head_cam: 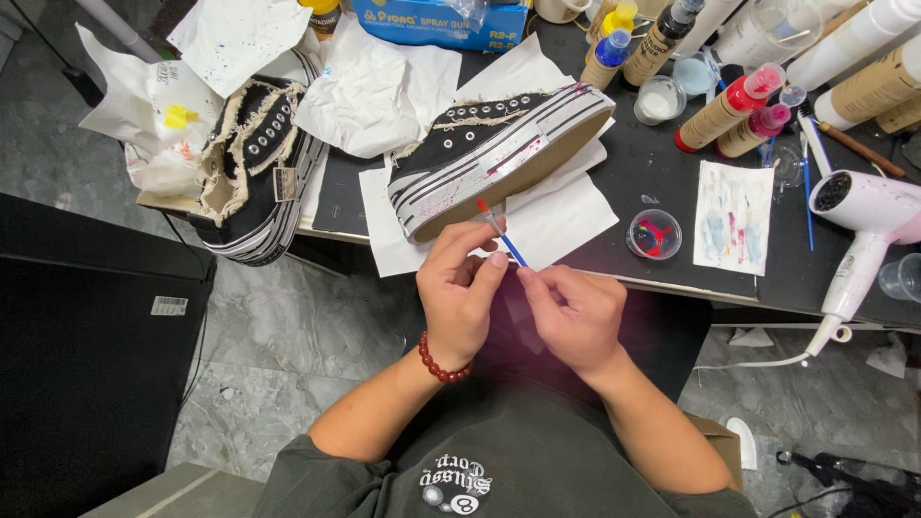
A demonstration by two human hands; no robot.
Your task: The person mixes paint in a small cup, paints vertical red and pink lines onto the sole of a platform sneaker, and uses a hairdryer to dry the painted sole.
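Pinching a small paintbrush (pixel 501 236), seemingly in both hands, beside the sneaker (pixel 499 153)

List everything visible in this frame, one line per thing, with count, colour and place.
black canvas high-top shoe with striped sole: 1, black and white, on its side on white paper, table centre
second matching black shoe: 1, table's left edge
thin blue-handled paintbrush: 1, red tip by the sole
small round paint cup: 1, clear, red inside, right of paper
paint-streaked paper swatch: 1, white, right
white hair dryer: 1, far right
tan squeeze bottles with coloured caps: several, back right
blue cardboard box: 1, back
left hand: red bead bracelet, grip on brush
right hand: pinches brush end
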